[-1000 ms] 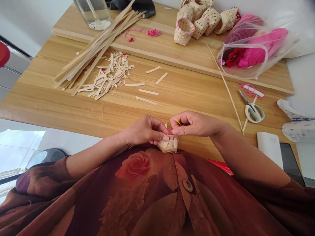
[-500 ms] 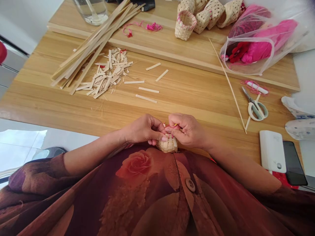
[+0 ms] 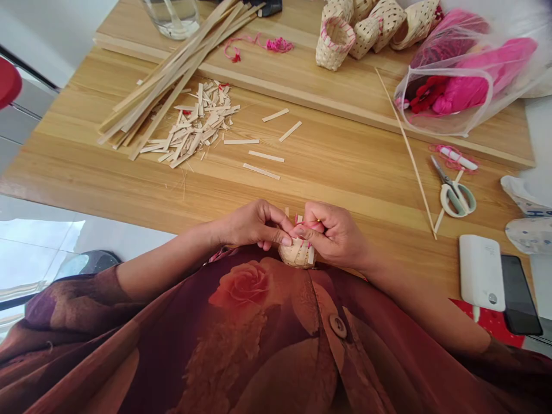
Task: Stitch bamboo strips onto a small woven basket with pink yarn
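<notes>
A small woven bamboo basket (image 3: 297, 255) rests against my shirt at the table's front edge, with upright strip ends and pink yarn (image 3: 301, 221) at its rim. My left hand (image 3: 263, 225) is closed on the rim's left side, thumb outside and fingers behind. At the rim's right, my right hand (image 3: 332, 233) is closed in a pinch around a thin tool with a yellow end (image 3: 319, 221). The rest of that tool is hidden by the fingers. Pink yarn runs between the fingertips of both hands.
Long bamboo strips (image 3: 172, 75) and a pile of cut pieces (image 3: 198, 126) lie at left. Finished baskets (image 3: 334, 43) stand behind. On the right are a bag of pink yarn (image 3: 470, 86), scissors (image 3: 457, 195), a power bank (image 3: 480, 270) and a phone (image 3: 520, 293).
The whole view has shifted slightly, so things on the table appear farther right. My right hand has drawn a little away from my left, and more of the basket's rim shows.
</notes>
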### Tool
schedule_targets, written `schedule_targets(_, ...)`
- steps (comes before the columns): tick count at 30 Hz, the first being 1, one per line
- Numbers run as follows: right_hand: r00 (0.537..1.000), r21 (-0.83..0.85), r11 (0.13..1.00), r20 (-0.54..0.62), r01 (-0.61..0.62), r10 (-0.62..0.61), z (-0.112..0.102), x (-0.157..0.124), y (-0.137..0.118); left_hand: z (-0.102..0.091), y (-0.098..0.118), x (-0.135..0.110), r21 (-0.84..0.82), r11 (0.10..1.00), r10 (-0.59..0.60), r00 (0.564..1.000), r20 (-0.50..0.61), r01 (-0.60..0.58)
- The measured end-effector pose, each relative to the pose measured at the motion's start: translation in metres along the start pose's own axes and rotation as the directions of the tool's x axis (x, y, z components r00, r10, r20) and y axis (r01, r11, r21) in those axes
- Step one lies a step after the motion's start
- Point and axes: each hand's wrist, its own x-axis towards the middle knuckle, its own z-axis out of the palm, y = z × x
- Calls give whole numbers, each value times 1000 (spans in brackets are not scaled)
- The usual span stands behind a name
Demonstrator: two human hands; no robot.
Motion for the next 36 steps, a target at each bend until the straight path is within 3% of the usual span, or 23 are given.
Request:
schedule_targets(3,999,18,999,16,-30,30,-2,1,3,0,0,3,-17,1000,17,1000,-8,-17)
schedule_targets(6,999,-69,997,50,-16,19,-9,7,3,2,4,6,16,999,45,999,-8,-45)
schedule_targets(13,954,-361,914,290,184,-77,-25,21,-20,11,19,2,171,982,84,995,-53,-73)
schedule_targets(16,934,-406,884,348,230,-83,-24,17,-31,13,22,-1,188,978,102,993,-53,-90)
schedule_targets(27,884,-433,829,444,353,-144,-11,-6,-34,29,12,0,-81,997,-21,971,-237,2)
schedule_targets(36,837,-494,744,523,450,-160,-10,-4,-38,29,6,-3,-71,997,-1,980,-200,-13)
